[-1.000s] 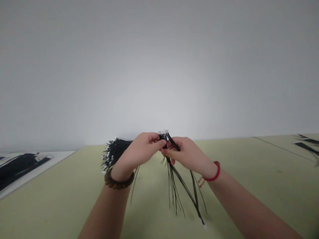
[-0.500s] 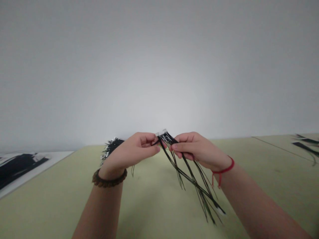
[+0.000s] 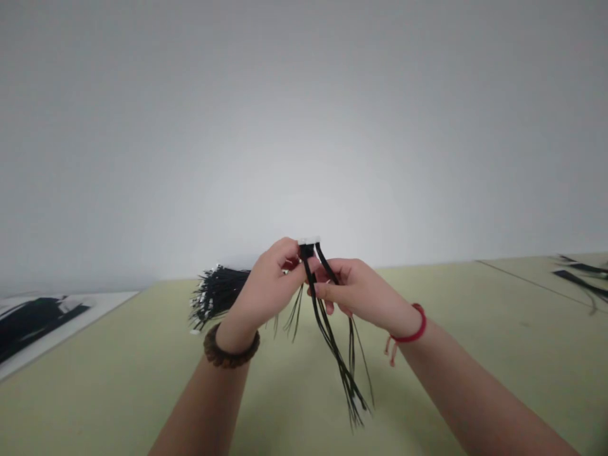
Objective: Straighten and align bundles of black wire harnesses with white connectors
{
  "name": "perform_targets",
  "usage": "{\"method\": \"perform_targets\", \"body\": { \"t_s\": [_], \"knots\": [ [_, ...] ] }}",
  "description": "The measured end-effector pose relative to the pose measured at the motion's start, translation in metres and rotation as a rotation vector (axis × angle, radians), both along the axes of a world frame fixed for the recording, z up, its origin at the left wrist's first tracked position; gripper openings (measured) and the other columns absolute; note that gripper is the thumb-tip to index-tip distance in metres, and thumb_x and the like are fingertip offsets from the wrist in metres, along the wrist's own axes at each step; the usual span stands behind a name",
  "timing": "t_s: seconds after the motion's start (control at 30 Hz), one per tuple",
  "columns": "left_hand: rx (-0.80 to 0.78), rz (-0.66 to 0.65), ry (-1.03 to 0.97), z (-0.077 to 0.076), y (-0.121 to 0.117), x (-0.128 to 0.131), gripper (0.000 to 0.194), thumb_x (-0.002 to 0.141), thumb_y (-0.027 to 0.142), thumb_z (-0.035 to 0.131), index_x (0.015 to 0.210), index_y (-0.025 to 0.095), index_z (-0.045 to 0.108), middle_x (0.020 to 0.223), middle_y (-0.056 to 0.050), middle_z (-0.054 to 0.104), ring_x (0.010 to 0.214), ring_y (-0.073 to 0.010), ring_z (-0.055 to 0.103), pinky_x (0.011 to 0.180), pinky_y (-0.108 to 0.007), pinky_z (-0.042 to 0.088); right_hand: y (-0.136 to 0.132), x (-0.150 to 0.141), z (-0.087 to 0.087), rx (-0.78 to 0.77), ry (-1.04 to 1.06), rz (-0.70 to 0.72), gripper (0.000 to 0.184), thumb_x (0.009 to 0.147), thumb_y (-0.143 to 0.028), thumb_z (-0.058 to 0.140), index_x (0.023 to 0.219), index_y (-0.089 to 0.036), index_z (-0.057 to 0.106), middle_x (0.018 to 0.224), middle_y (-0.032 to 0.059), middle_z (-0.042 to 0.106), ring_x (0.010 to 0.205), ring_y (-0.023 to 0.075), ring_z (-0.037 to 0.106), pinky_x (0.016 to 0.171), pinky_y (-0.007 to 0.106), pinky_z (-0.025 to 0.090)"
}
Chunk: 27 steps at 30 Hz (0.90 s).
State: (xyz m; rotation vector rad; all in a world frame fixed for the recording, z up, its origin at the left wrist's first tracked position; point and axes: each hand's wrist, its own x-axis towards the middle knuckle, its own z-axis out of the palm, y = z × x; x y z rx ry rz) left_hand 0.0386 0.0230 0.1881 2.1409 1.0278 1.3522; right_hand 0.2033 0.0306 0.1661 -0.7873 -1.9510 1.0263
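Note:
A wire harness [image 3: 327,339] with black wires and a white connector [image 3: 309,240] at its top end is held up between my hands. My left hand [image 3: 275,278] pinches it just below the connector, on the left side. With thumb and fingers closed, my right hand [image 3: 351,285] grips some of the wires a little lower, on the right. The wires hang down below both hands, and their loose ends spread out. Fingers partly hide the upper wires.
Behind my left hand, a pile of black wires with white ends [image 3: 216,294] lies on the yellow-green table [image 3: 294,392]. More black material [image 3: 38,323] rests on a white surface at far left. Black strips [image 3: 584,275] lie at far right. A pale wall stands behind.
The harness has turned more upright, its connector now level and slightly higher. My right hand has shifted left, nearer my left hand, and the hanging wires have swung left.

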Motion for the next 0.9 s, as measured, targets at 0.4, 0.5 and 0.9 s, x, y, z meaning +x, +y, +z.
{"method": "perform_targets", "body": {
  "t_s": [0.4,0.5,0.9],
  "knots": [
    [0.216,0.104,0.127,-0.015,0.015,0.013,0.021,0.088,0.022,0.035,0.088,0.019,0.056,0.071,0.000,0.052,0.067,-0.0142,0.052,0.063,-0.025,0.042,0.006,-0.001,-0.005,-0.106,0.094,0.162,0.019,0.088,-0.028,0.054,0.080,-0.011,0.054,0.064,-0.0047,0.049,0.043,0.0021,0.037,0.037,0.013,0.030],
    [0.271,0.084,0.231,-0.012,0.012,0.012,0.021,0.087,0.017,0.037,0.076,0.018,0.054,0.074,-0.001,0.053,0.072,-0.0158,0.050,0.068,-0.027,0.040,0.009,0.004,-0.006,-0.154,0.159,0.209,0.022,0.088,-0.029,0.054,0.076,-0.011,0.054,0.064,-0.0041,0.050,0.045,0.0030,0.041,0.038,0.014,0.033],
    [0.271,0.171,0.435,-0.015,0.015,0.010,0.023,0.087,0.011,0.036,0.083,0.017,0.058,0.077,-0.001,0.058,0.069,-0.0128,0.052,0.069,-0.027,0.043,0.002,0.008,0.001,-0.292,0.481,0.288,0.030,0.091,-0.036,0.048,0.072,-0.013,0.049,0.051,-0.0095,0.031,0.037,0.0022,0.024,0.035,0.015,0.023]
  ]
}}
